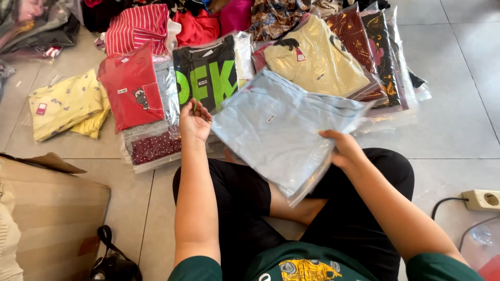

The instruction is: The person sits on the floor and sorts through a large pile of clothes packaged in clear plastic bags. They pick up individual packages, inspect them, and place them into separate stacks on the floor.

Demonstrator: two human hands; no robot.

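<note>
- My right hand (345, 149) grips the light blue shirt in a clear bag (281, 132) by its right edge, thumb on top and fingers under.
- The blue bag sits above my lap, between my two hands, tilted so its long side runs from top left down to bottom right.
- My left hand (195, 120) is loose, palm up, fingers a bit curled. It is just beside the top left corner of the blue bag. I think it may touch the edge, but I cannot tell for sure from here.
- So the bag lies to the right of my left hand and to the left of my right hand. The right hand is the one that has it.
- Just past my left hand lies a black shirt with green letters (205, 75), and next to that a red shirt (130, 88).
- Behind the blue bag is a cream shirt (315, 60), all in bags on the floor (448, 119).
- A cardboard box (49, 208) stands to my left.
</note>
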